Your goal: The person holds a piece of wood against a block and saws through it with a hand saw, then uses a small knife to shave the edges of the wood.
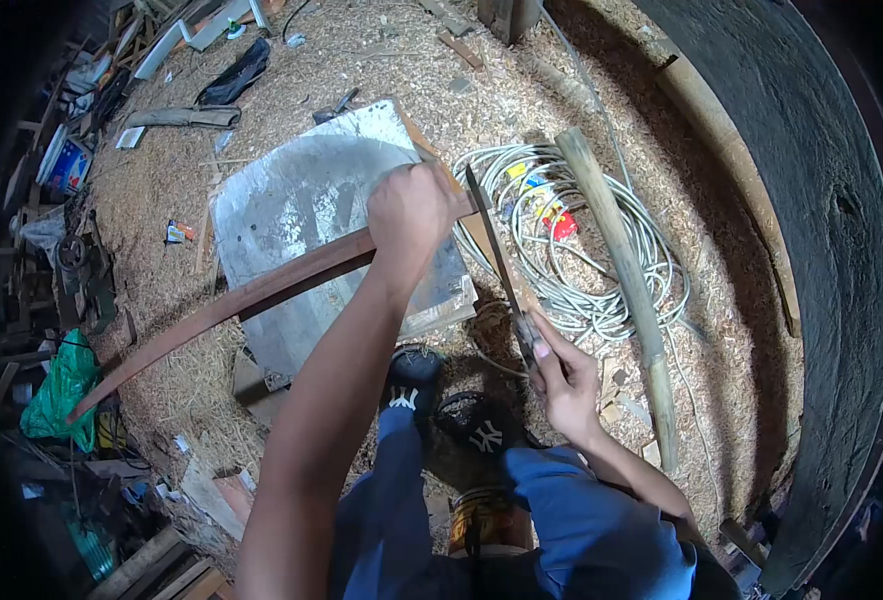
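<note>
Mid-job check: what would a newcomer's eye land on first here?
Probably the long, curved reddish-brown wooden strip, gripped by the left hand over the pale, worn flat sheet, and the narrow dark blade in the right hand, near the strip's end. Next, the big coil of grey cable to the right, with a bright red patch inside, and the crumpled green plastic bag at far left.

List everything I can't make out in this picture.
All in the head view:
- wooden strip: the gripped part, hidden by the left hand
- dark tool: much of its handle, hidden by the right hand
- green bag: contents, hidden by the bag itself
- blue-and-white container: print, too small
- large dark slab: upper end, cut off by the top edge
</note>
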Motion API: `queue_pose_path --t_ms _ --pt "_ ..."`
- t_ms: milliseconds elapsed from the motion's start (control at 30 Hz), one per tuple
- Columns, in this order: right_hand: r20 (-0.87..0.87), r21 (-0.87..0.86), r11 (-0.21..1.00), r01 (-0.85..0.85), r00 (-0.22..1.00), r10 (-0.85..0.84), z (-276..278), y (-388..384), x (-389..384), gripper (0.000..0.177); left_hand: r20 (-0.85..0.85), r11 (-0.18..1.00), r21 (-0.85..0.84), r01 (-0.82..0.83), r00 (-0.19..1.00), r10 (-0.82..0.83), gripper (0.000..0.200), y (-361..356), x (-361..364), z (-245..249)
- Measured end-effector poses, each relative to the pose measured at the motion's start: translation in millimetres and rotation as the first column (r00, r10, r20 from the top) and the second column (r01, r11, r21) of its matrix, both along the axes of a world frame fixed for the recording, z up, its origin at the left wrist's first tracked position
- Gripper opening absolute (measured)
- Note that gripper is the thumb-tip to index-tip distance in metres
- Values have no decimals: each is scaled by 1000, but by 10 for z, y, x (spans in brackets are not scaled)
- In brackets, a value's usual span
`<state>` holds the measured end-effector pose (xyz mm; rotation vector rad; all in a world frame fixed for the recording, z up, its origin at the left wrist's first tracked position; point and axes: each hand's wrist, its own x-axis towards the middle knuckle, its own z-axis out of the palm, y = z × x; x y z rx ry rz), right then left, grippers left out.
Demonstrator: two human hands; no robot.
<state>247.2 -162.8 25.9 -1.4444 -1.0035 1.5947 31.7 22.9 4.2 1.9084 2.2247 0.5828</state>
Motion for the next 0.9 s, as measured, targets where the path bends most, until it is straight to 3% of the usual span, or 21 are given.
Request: queue_pose_path --t_ms 167,433,600,700,900 --pt "19 93 996 10 1000 -12 -210 449 -139 41 29 998 38 -53 998 52 38 14 28 -7" --pt "-6 11 999 50 999 -50 -67 -52 171 40 28 996 -40 -81 996 82 39 27 10 48" --pt "31 86 996 -3 1000 1 -94 286 -69 39 24 999 37 12 1000 -12 40 9 23 43" --pt "-22 112 992 51 999 -48 -228 444 -172 39 26 999 -17 -49 998 50 40 26 19 74" --pt "22 12 999 43 999 -43 -68 38 94 39 50 998 -41 -56 997 58 40 31 22 80"
